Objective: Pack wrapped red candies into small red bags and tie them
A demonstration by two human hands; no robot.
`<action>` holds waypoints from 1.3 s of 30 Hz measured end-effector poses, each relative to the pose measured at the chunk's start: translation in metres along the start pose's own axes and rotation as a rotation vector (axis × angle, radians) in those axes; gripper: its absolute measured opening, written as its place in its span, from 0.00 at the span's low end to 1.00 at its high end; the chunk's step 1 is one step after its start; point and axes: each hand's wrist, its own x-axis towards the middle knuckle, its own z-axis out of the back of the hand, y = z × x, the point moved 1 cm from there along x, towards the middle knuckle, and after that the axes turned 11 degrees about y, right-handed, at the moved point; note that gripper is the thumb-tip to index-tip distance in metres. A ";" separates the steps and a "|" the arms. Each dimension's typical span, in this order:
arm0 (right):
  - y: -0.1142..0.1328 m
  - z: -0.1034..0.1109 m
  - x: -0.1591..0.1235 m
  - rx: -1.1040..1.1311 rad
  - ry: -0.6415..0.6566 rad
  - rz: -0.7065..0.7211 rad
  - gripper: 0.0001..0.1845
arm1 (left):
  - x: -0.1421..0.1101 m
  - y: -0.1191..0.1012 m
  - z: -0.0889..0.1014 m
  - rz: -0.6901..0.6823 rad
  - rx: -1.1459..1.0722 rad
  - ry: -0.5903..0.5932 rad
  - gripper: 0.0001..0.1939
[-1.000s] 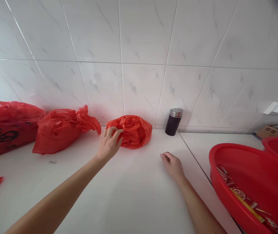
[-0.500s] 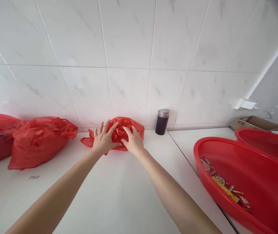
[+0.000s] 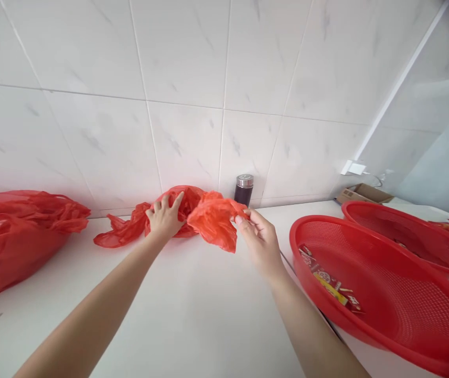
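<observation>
Hands grip the bag (image 3: 209,220) on the bench (image 3: 193,315): left hand (image 3: 164,219) clutching its middle, right hand (image 3: 260,239) pinching its edge.

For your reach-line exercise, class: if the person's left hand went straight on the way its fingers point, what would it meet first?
The left hand already rests on the red plastic bag, fingers pointing up and away. Going on, it would press deeper into that bag, then probably reach the tiled wall behind; depth there is unclear.

Crumpled red plastic bag (image 3: 209,220) on white counter, partly pulled open.
</observation>
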 end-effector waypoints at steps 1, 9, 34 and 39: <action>-0.005 0.009 -0.005 -0.030 0.016 -0.044 0.09 | -0.008 -0.006 0.008 -0.002 0.004 -0.071 0.34; -0.029 0.009 -0.055 0.248 0.028 -0.139 0.09 | -0.124 -0.068 -0.002 -0.151 -1.098 0.508 0.35; -0.003 0.011 -0.078 0.116 0.150 -0.225 0.30 | -0.170 -0.071 -0.009 -0.029 -1.106 0.453 0.09; -0.033 0.041 -0.074 -0.088 -0.042 -0.397 0.26 | -0.158 0.009 -0.018 0.439 -1.714 0.177 0.06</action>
